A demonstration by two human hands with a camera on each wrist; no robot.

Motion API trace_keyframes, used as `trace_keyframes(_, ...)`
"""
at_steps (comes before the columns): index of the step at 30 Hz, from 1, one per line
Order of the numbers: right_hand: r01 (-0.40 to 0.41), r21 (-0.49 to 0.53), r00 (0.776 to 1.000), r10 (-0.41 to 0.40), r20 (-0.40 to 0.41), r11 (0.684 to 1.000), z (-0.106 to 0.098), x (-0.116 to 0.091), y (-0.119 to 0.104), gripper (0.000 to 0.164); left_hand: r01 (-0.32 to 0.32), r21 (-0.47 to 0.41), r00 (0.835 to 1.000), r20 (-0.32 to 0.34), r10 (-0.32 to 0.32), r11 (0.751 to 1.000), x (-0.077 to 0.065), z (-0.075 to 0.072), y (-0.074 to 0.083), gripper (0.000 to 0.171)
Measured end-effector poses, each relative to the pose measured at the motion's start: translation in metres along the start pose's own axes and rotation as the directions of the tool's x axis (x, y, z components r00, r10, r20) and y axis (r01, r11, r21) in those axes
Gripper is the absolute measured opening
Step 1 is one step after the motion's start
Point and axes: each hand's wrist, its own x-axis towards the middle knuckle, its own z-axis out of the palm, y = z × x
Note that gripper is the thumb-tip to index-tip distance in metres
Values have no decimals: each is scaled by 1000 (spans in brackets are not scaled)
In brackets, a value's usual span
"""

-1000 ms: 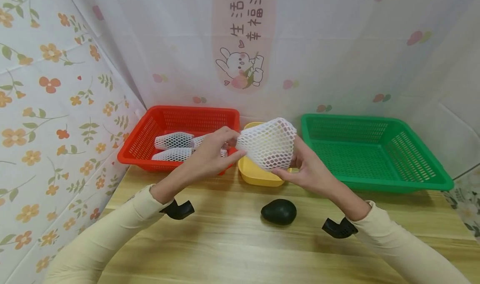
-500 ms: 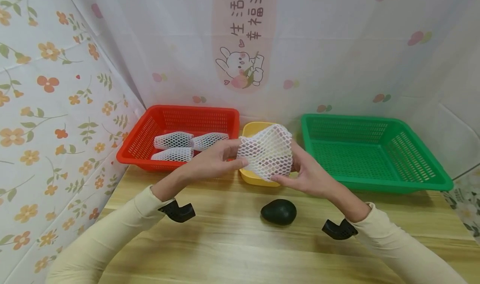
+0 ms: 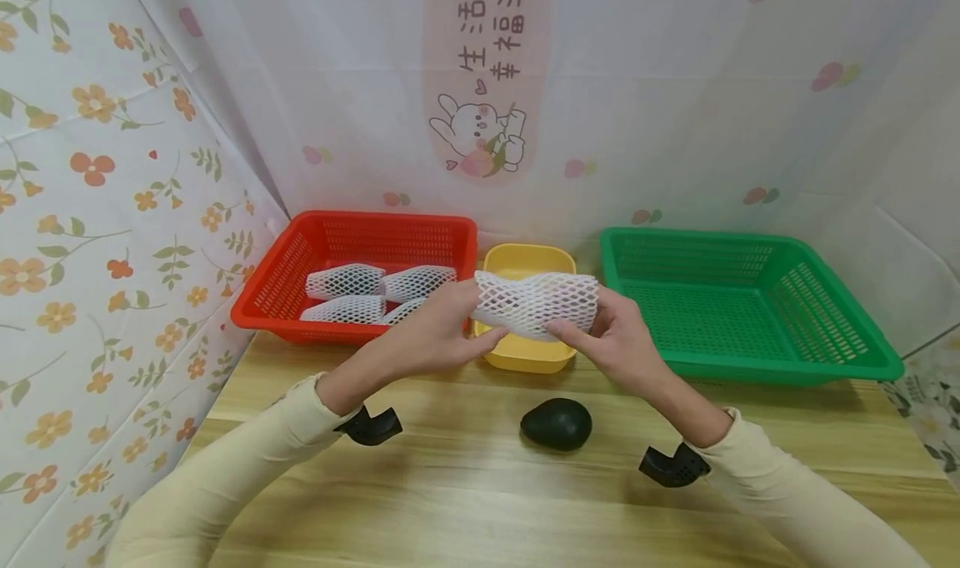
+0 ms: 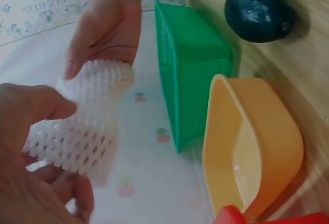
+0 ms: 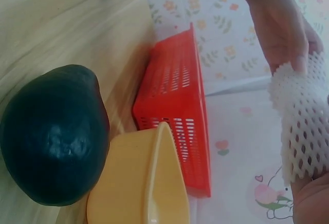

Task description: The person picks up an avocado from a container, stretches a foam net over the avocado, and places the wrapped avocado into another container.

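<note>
A white foam net sleeve [image 3: 536, 303] is held up between both hands, over the yellow bin [image 3: 528, 356]. It lies sideways, pinched in around its middle. My left hand [image 3: 435, 331] grips the left end, and the left wrist view shows the thumb over the mesh with fingers curled beneath. At the other end my right hand [image 3: 626, 339] holds the sleeve, thumb across its front; its other fingers are mostly hidden behind the mesh. A dark green avocado [image 3: 557, 424] rests on the wooden table [image 3: 480, 501] below the hands.
At the back left, a red basket [image 3: 262, 322] contains several white foam nets [image 3: 345, 281], partly behind the left hand. A green basket [image 3: 750, 368] stands at the back right. Printed cloth [image 3: 675, 93] hangs behind and on the left.
The foam net sleeve has gone from wide and tilted to narrower and level, sitting a bit lower. The left hand has shifted slightly right. The avocado stays put.
</note>
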Motion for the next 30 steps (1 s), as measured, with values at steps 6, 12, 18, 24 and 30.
trace_keyframes(6,-32,-56,999,33,25,998,-1,-1,0,30,-33,-130,998,-52,27,991,3,6,0,35)
trace_keyframes(12,-8,-102,999,13,45,995,-5,-3,1,29,28,-359,999,35,-16,933,3,12,-5,44)
trace_keyframes(18,-3,-102,997,11,74,995,-7,-5,0,31,70,-491,992,125,-9,868,1,14,-9,52)
trace_keyframes(24,-28,-87,985,42,167,996,-4,-5,-4,29,144,-517,974,227,-27,844,5,16,-12,60)
trace_keyframes(30,-16,-50,961,29,276,999,3,-4,-4,26,144,-581,987,140,-77,801,9,20,-11,48)
